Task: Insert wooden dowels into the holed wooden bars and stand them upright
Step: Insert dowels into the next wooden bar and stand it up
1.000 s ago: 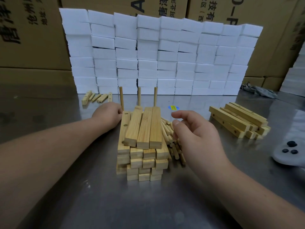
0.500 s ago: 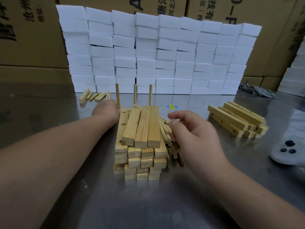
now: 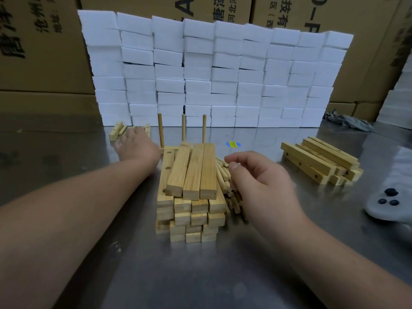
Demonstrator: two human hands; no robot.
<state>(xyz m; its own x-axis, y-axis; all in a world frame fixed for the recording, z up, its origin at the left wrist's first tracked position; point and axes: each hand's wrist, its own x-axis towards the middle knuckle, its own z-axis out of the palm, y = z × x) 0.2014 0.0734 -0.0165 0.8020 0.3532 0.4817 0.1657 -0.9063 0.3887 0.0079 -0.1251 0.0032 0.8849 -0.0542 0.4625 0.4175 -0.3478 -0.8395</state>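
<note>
Centrally, a stack of pale rectangular wooden bars (image 3: 191, 197) is seen on the dull steel table (image 3: 200, 275), several layers high, with drilled holes visible in the leftmost top bar. Just behind it, three thin upright wooden dowels (image 3: 183, 128) are stood in a row, seated in a bar of which only a short end is shown. A heap of loose round wooden dowels (image 3: 224, 177) is laid against the stack's right side. The right hand (image 3: 260, 181) is held over this heap with fingers curled and the thumb tip brought close to the forefinger; whether a dowel is pinched cannot be told. The left hand (image 3: 136, 148) is stretched out past the stack's far left corner, at a small cluster of short wooden pieces (image 3: 118, 131); its fingers are blurred, so its grip cannot be told. A second pile of holed wooden bars (image 3: 321, 161) is laid well apart to the right, near a grey controller (image 3: 388, 204). A wall of white foam blocks (image 3: 211, 74) is stacked behind, before brown cardboard boxes (image 3: 40, 41).
</note>
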